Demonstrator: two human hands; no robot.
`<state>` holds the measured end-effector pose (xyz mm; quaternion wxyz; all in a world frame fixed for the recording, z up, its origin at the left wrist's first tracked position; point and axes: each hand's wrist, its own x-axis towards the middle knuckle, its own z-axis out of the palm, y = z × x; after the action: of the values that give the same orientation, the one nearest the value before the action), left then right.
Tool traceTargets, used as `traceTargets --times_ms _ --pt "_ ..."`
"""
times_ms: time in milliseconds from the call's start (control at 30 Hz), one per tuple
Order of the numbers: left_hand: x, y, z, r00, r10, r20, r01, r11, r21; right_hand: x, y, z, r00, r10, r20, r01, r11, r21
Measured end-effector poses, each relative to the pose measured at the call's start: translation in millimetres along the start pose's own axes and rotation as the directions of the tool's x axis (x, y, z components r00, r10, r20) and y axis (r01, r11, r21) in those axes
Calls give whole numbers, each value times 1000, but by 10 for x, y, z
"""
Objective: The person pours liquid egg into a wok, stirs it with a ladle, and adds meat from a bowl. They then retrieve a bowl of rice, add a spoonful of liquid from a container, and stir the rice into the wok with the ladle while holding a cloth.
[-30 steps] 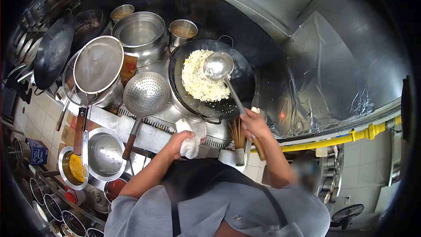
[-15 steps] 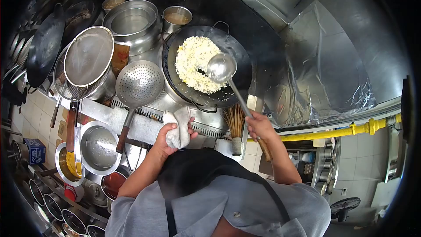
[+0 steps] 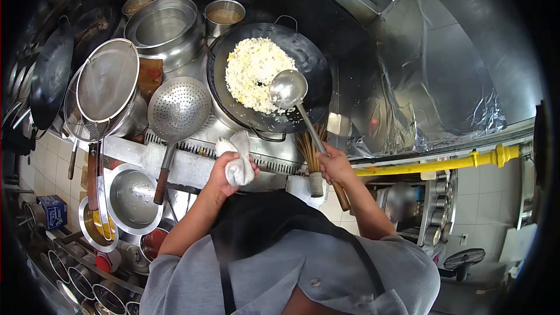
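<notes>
rice (image 3: 254, 70) sits loose and eggy in the wok (image 3: 313, 61), so i judge the frying well along, nothing dished out. my right hand (image 3: 335, 164) grips the ladle (image 3: 288, 88), bowl at the rice's edge; my left hand (image 3: 223, 174) clutches a cloth (image 3: 238, 163).

A ladle (image 3: 290, 90) is held by the right hand (image 3: 335, 165) over rice (image 3: 255, 73) in a wok (image 3: 272, 76); a white cloth (image 3: 236, 159) is gripped by the left hand (image 3: 223, 173).
</notes>
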<state>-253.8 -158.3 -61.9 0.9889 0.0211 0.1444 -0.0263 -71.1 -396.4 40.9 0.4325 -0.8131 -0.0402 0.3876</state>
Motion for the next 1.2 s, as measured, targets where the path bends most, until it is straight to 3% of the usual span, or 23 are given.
traceTargets --times_ms 33,200,267,333,400,433,467,500,533,600,667,733,800,867,933,967,1000,1033,1067,1133,1167,1200 --pt "-10 -9 30 995 29 -93 -26 999 35 -18 -11 -23 1000 0 6 0 1000 1" --pt "33 27 -52 971 48 -235 -52 999 -10 -26 -67 -107 984 172 42 -176 970 166" --pt "63 30 -30 950 84 -301 -90 996 -6 -77 -191 -103 991 135 10 -135 984 116" --pt "73 53 -34 907 130 -400 -90 989 116 -80 -259 -103 996 87 -20 -85 994 75" --pt "111 77 -87 919 128 -373 -93 990 110 -17 -192 -274 985 130 110 -143 983 115" --pt "197 77 -164 926 123 -358 -84 989 121 202 -108 -382 989 109 99 -93 983 -159" --pt "284 73 -217 932 116 -342 -74 988 132 454 26 -407 990 101 97 -87 986 -140" --pt "345 73 -152 917 96 -388 -42 989 144 744 128 -431 918 -396 -35 332 813 -479" --pt "402 66 -89 901 109 -421 -20 977 210 935 126 -435 601 -799 16 517 373 -770" --pt "493 49 41 927 108 -360 8 951 308 815 -572 -154 818 -546 -181 210 575 -790" --pt "574 30 408 879 59 -473 153 905 397 1044 -886 90 868 -441 -227 66 556 -828" --pt "909 -12 498 866 -78 -493 258 916 307 1197 -922 370 897 -416 -149 101 522 -847" --pt "1348 -30 230 873 -258 -414 393 875 284 1019 -748 579 892 -452 -20 249 529 -811" --pt "1442 -113 32 893 -183 -411 343 868 359 487 -628 483 883 -457 108 386 575 -722" --pt "1365 -259 -59 943 44 -329 76 936 343 -122 -424 150 889 -415 192 423 588 -689" --pt "1057 -328 211 922 95 -376 85 896 436 -437 -384 -37 903 -361 234 414 582 -700" --pt "768 -376 379 871 75 -485 136 913 385 -733 -285 -249 877 -384 289 469 553 -689" --pt "458 -426 599 892 70 -447 129 907 401 -893 -223 -389 847 -403 347 523 518 -677" --pt "290 -450 741 912 65 -406 121 902 415 -870 -249 -422 843 -409 350 529 512 -677" --pt "326 -446 712 896 -74 -439 236 915 328 -884 -194 -417 956 -186 228 292 508 -810" --pt "468 -367 608 896 -89 -434 281 872 401 -670 -178 -311 934 -308 182 324 514 -794" --pt "698 -314 413 929 -46 -367 222 864 452 -484 -336 -189 949 -273 155 280 515 -810"
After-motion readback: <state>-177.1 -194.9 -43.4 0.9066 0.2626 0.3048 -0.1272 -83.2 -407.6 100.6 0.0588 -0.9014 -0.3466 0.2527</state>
